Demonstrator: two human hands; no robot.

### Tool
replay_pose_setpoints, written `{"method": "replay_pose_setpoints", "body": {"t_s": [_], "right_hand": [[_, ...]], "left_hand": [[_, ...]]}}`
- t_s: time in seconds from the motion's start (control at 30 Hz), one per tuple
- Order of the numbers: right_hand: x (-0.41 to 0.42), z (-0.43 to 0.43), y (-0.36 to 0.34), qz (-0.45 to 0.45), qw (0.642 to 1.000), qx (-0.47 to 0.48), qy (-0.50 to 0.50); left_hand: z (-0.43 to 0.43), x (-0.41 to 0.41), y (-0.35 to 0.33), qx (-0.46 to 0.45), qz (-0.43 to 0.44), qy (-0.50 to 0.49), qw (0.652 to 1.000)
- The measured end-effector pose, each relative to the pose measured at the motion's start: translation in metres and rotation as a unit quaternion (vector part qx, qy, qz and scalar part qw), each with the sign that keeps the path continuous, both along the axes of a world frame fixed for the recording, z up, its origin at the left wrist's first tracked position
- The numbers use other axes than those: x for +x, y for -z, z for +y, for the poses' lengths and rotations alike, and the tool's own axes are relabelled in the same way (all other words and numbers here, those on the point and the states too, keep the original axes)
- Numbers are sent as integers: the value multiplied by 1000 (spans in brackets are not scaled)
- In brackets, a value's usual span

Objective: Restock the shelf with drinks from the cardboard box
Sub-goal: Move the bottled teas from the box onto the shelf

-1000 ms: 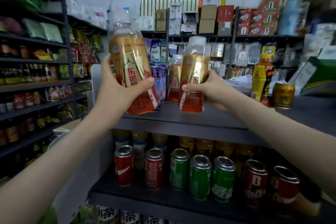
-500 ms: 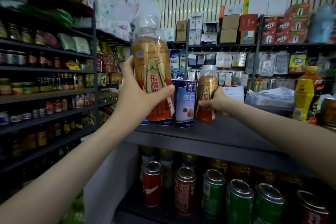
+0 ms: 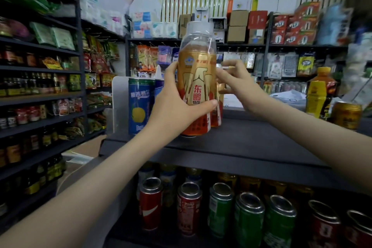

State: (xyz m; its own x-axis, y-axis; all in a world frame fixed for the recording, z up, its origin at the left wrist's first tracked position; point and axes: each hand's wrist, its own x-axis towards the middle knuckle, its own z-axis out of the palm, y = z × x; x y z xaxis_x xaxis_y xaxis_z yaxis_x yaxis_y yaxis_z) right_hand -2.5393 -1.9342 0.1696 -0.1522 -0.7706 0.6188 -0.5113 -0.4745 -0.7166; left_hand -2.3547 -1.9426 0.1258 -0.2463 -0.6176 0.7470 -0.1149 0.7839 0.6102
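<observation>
My left hand [image 3: 177, 106] grips a gold and orange drink bottle [image 3: 198, 78] with a clear cap, upright, its base at the dark top shelf [image 3: 251, 143]. A second bottle of the same kind [image 3: 219, 106] stands on the shelf right behind it, mostly hidden. My right hand [image 3: 241, 86] hovers beside that second bottle with fingers spread and loose, holding nothing. Tall blue cans [image 3: 138, 104] stand to the left on the same shelf.
Red and green cans [image 3: 219, 207] fill the lower shelf. A yellow bottle [image 3: 320, 94] and a gold can [image 3: 346, 115] stand at the top shelf's right end. Stocked racks [image 3: 40, 96] line the left aisle, with a brown cardboard surface [image 3: 86, 147] below them.
My left hand has carried its bottle right and down to the shelf, in front of the second bottle. My right hand has let go of the second bottle and spread its fingers.
</observation>
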Motion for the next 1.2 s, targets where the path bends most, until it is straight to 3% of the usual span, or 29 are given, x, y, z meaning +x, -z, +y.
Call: {"method": "replay_pose_setpoints", "body": {"t_s": [0.07, 0.2, 0.4, 0.5, 0.6, 0.8, 1.0, 1.2], "right_hand": [[3, 25, -6, -44, 983, 90, -151], [-3, 50, -1, -40, 969, 141, -202], [-9, 56, 9, -17, 981, 127, -148], [-13, 50, 19, -31, 985, 132, -106], [-18, 36, 25, -51, 983, 163, -63], [-11, 16, 17, 5, 978, 201, -46], [-8, -5, 30, -47, 980, 195, -16], [-9, -12, 35, -4, 983, 172, 62]], "left_hand": [[3, -13, -2, -9, -13, 5, 1000], [4, -36, -3, -38, -30, 14, 999], [0, -49, 0, -61, -102, 50, 992], [-13, -40, -3, -177, -197, -88, 960], [-30, -19, -1, -276, -204, -247, 906], [-63, 5, 13, -254, -334, -269, 867], [-68, 5, 17, -262, -318, -253, 875], [-68, 2, 22, -248, -296, -244, 889]]}}
